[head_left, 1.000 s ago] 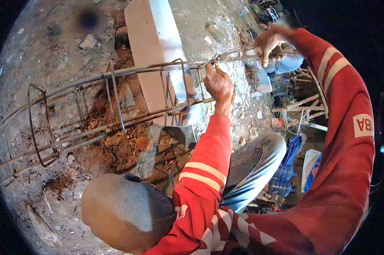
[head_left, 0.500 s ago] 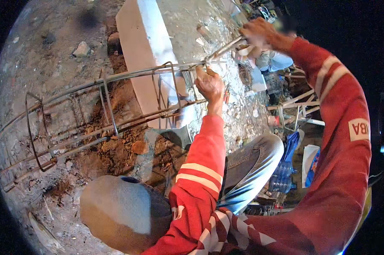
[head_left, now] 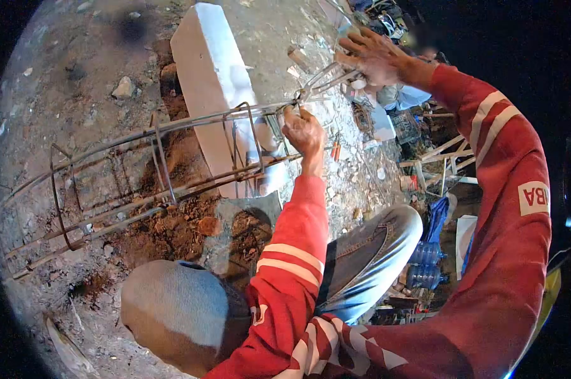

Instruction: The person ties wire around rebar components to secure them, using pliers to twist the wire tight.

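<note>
My right hand [head_left: 374,58] is on the handles of long-handled pincers [head_left: 326,81], its fingers spread across them. The handles stand apart in a V. The jaws meet a bar at the near end of a rebar cage [head_left: 162,128], made of long steel bars with square stirrups. My left hand [head_left: 305,131] is closed at the same joint, just below the jaws. Its fingertips pinch something there too small to make out.
A long pale block [head_left: 212,82] lies under the cage. My two bent knees, one grey-lit [head_left: 178,309] and one in jeans [head_left: 374,252], are below. Water bottles [head_left: 427,256], wooden pieces [head_left: 440,158] and clutter lie at right. Rubble and a stone [head_left: 124,87] lie on the dirt.
The pincers' handles have spread from close together into a V, and my right fingers have opened out. My left hand has shifted slightly left.
</note>
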Demonstrator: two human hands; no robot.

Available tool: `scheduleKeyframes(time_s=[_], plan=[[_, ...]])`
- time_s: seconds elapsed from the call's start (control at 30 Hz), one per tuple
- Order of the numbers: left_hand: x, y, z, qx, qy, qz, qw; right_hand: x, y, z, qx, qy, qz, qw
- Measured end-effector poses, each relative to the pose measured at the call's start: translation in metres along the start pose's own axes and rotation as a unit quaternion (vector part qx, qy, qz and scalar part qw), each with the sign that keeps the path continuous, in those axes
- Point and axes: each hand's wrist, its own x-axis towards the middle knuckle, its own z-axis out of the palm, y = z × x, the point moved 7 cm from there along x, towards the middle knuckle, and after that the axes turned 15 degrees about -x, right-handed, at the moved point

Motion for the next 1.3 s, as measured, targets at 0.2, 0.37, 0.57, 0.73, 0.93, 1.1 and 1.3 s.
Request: scheduleKeyframes(time_s=[0.2, 0.37, 0.57, 0.73, 0.93, 1.1, 1.3], plan=[[0.002, 0.002, -0.011, -0.001, -0.033, -0.041, 0.999, 0.000, 0.006, 0.022, 0.036, -0.257, 0.038, 0.965], [-0.019, 0.050, -0.028, -0.035, 0.053, 0.088, 0.994, -0.035, -0.008, 0.057, 0.514, -0.546, 0.169, 0.640], [-0.010, 0.054, -0.019, -0.254, -0.030, -0.135, 0.957, -0.077, -0.034, 0.052, 0.639, -0.453, 0.255, 0.567], [-0.025, 0.057, 0.014, -0.557, -0.191, -0.310, 0.747, -0.121, -0.103, 0.017, 0.853, -0.235, 0.250, 0.393], [-0.064, 0.077, 0.028, -0.679, -0.420, -0.219, 0.561, -0.118, -0.165, -0.039, 0.919, -0.066, 0.222, 0.320], [-0.053, 0.052, 0.023, -0.461, -0.423, -0.206, 0.753, -0.124, -0.194, -0.041, 0.853, -0.113, 0.243, 0.447], [-0.040, 0.042, 0.012, -0.026, -0.570, -0.028, 0.821, -0.144, -0.253, -0.044, 0.976, 0.137, 0.146, 0.090]])
